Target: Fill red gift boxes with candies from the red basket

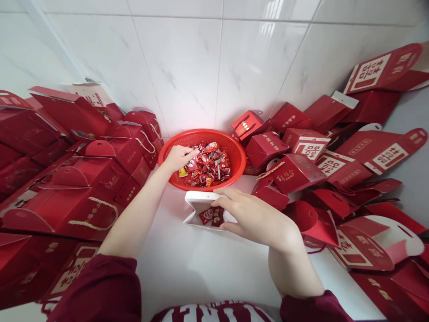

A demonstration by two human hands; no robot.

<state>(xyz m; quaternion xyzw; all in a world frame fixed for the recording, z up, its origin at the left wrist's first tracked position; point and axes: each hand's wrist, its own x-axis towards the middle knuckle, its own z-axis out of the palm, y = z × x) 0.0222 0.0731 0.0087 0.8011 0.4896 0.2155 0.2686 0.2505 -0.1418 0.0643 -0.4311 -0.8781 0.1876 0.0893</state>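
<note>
A round red basket (231, 142) full of small wrapped candies (209, 169) stands on the white surface against the tiled wall. My left hand (179, 157) reaches into it with its fingers closed among the candies. What they hold is hidden. My right hand (250, 214) grips the rim of an open box (197, 202) with a white inside, just in front of the basket. Two red candy packets (212, 215) lie inside that box.
Closed red gift boxes with rope handles (94, 214) are stacked high on the left. On the right lie loose red boxes (288, 172) and flat unfolded ones (378, 152). The white tabletop (201, 268) shows between my arms.
</note>
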